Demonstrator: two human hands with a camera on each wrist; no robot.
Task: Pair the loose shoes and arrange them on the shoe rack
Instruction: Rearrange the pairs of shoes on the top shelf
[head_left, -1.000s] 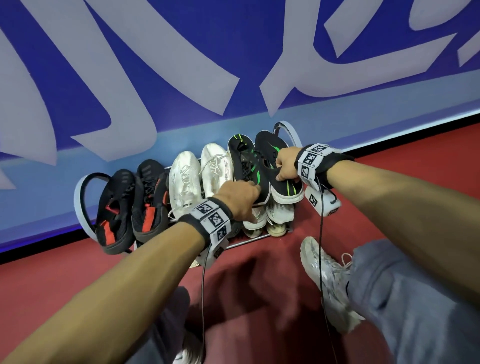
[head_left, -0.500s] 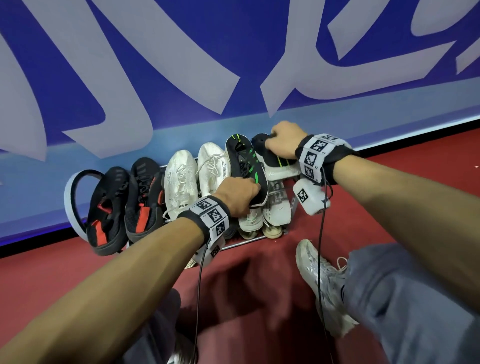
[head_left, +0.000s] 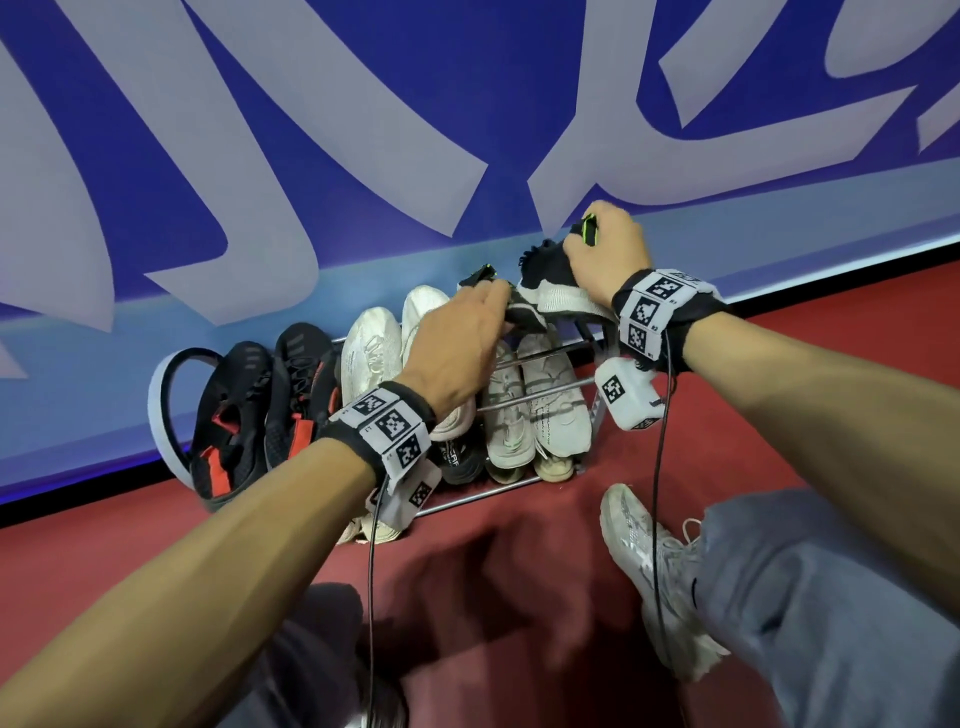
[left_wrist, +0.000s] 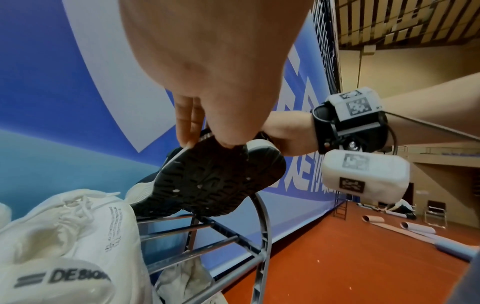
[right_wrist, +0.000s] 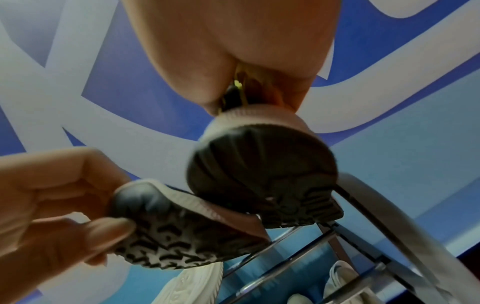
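Two black shoes with green trim are lifted heel-up over the right end of the shoe rack (head_left: 540, 353). My left hand (head_left: 498, 312) grips the heel of the left black shoe (head_left: 524, 317); its dark treaded sole (left_wrist: 215, 176) faces the left wrist camera. My right hand (head_left: 587, 244) grips the heel of the right black shoe (head_left: 550, 280), held higher and nearer the wall. In the right wrist view the right shoe's sole (right_wrist: 262, 170) hangs above the left shoe (right_wrist: 182, 236). Both toes point down at the top bars (left_wrist: 207, 248).
On the top tier stand a black-and-red pair (head_left: 260, 410) and a white pair (head_left: 374, 353). White shoes (head_left: 550, 410) fill the lower tier under the bare bars. The blue wall banner (head_left: 363, 156) is close behind. My own grey shoe (head_left: 649, 561) rests on the red floor.
Both black shoes lay on the top tier's right end a second ago. Both hands have raised them by the heels toward the wall, which bared the top bars there.
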